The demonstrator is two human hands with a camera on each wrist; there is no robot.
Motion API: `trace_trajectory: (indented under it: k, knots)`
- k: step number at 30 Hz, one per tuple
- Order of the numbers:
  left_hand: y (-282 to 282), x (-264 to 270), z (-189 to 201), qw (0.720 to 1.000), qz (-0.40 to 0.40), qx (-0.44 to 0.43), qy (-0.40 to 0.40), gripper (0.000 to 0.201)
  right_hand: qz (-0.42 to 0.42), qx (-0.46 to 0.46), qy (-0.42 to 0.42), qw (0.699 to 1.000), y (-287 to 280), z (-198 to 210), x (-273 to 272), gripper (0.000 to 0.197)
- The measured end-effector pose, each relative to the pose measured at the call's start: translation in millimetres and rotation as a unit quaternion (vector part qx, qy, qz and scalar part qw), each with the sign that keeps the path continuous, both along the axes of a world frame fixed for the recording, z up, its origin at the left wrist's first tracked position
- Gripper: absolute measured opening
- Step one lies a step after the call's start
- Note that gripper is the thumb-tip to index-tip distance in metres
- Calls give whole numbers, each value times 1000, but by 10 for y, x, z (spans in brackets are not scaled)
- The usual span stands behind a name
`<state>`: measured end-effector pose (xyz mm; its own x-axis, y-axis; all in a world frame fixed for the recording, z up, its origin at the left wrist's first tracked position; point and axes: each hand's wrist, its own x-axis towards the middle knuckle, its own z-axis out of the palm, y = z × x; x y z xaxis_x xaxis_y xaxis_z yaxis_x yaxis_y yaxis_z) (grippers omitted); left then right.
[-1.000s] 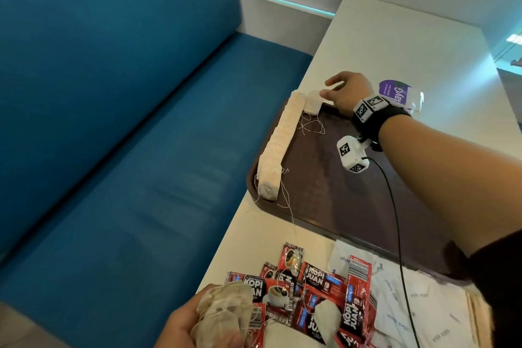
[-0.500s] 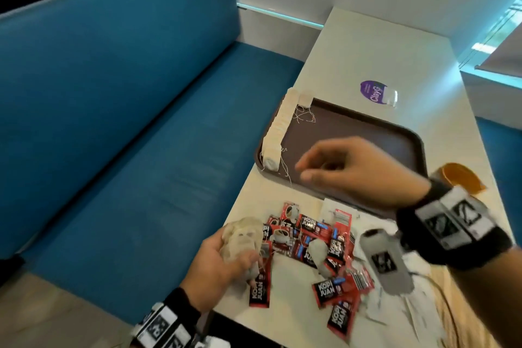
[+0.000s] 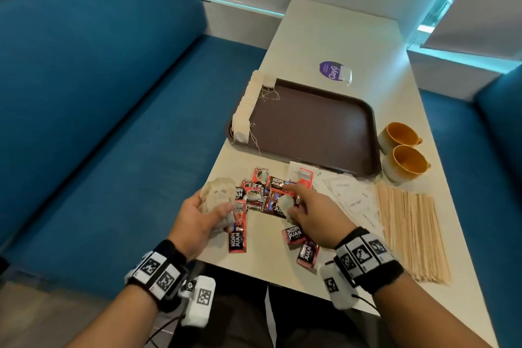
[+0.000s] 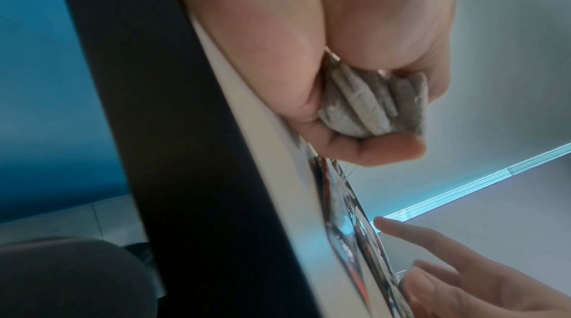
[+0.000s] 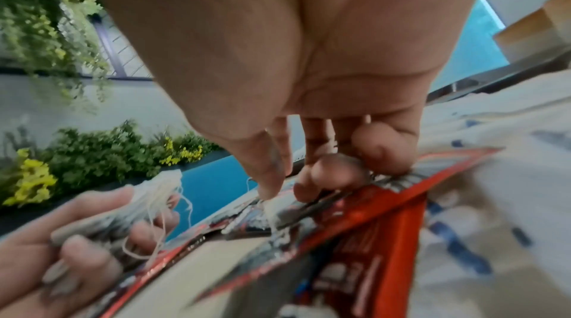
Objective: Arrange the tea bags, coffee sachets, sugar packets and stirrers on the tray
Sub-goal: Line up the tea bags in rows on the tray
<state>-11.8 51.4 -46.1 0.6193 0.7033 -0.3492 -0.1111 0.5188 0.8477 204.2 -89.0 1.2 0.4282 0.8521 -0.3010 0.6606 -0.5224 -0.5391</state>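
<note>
Head view shows the left hand (image 3: pixel 197 220) at the table's (image 3: pixel 333 37) near-left edge, fingers and thumb curled round a bunch of tea bags (image 3: pixel 216 198); the left wrist view shows the bags (image 4: pixel 377 106) stacked edge-on in that fist. Just right of the grip lie the red coffee sachets (image 3: pixel 271 192), scattered out to the near edge. The right hand (image 3: pixel 313 217) is over them, forefinger stretched forward, the other fingers bent down onto a loose tea bag (image 3: pixel 284 203); in the right wrist view the fingertips (image 5: pixel 333 172) press on the sachets (image 5: pixel 370 213), but whether they pinch anything I cannot tell. Beyond both hands sits the tray (image 3: pixel 364 110), with a row of tea bags (image 3: pixel 248 104) standing along its left rim and most of its floor bare. Right of the right hand lie white sugar packets (image 3: pixel 350 198), then stirrers (image 3: pixel 409 229), with two cups (image 3: pixel 401 147) beside the tray's right rim.
</note>
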Motion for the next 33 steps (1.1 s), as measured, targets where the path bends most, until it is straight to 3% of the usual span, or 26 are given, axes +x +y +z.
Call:
trace_trajectory:
  k: [3,5,8,13,17,18,21,22,25,29,33]
  knots:
    - [5,-14,-41,1000,4,17,3,65,46,-35,-62,996,62,-83,-43,49]
    - [-1,-14,-35,1000,6,18,6,69,55,-47,-85,994,86,-105,-69,39]
    - [-15,-4,18,1000,3,7,5,48,38,-44,-85,995,125,-54,-82,23]
    - [-18,-15,29,1000,5,6,8,49,3,-37,-34,999,163,61,21,27]
    - [-24,-8,41,1000,0,-13,-1,36,-9,-9,-7,1000,141,107,136,19]
    - [-24,-7,41,1000,-4,-11,-5,42,-17,-4,11,1000,135,126,174,16]
    - [1,-21,18,1000,-10,1,-7,93,-36,43,31,998,147,273,298,23]
    - [21,-15,12,1000,-9,1,-6,100,-48,65,36,996,191,342,352,26]
    - [10,-34,-17,1000,-6,-4,-9,101,-74,135,72,985,316,607,502,21]
    - [39,-55,-86,1000,-11,6,-5,78,-71,197,74,975,767,876,892,9]
    - [48,-56,-66,999,-23,3,23,91,-85,189,42,977,1493,797,1352,2]
